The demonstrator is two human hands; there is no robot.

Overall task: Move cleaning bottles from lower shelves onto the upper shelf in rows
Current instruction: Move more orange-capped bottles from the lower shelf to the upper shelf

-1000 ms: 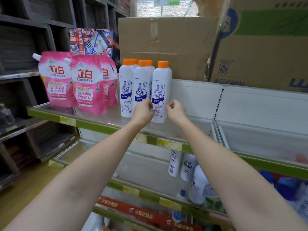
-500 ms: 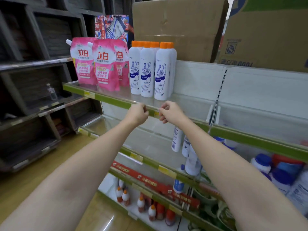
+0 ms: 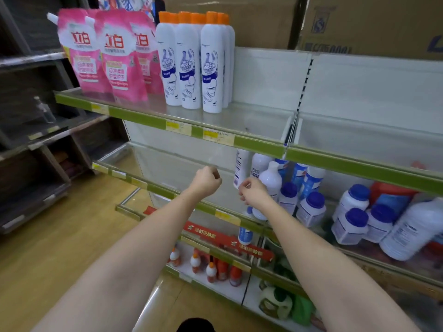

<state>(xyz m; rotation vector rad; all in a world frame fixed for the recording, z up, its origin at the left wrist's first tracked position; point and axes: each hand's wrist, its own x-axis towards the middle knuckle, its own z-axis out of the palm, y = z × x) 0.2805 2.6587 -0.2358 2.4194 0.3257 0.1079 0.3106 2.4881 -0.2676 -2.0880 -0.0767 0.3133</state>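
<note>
Several white bottles with orange caps (image 3: pixel 210 65) stand in rows on the upper shelf (image 3: pixel 143 118), right of pink pouches (image 3: pixel 112 56). On the shelf below, two more tall white bottles (image 3: pixel 241 166) lean against the back wall, beside a round white bottle (image 3: pixel 272 179). My left hand (image 3: pixel 207 179) hovers in front of that lower shelf, fingers curled with nothing in them. My right hand (image 3: pixel 253 191) is just below and in front of the tall white bottles, fingers loosely curled, holding nothing.
White jars with blue caps (image 3: pixel 352 214) and a tipped large white bottle (image 3: pixel 412 231) crowd the lower shelf's right side. Small orange-capped bottles (image 3: pixel 211 267) stand on the bottom shelf. Cardboard boxes (image 3: pixel 239 20) sit above. Dark wooden racks (image 3: pixel 36 140) stand left.
Both hands dropped from the orange-capped bottles on the upper shelf, past its edge, down to the lower shelf. My view tilted downward.
</note>
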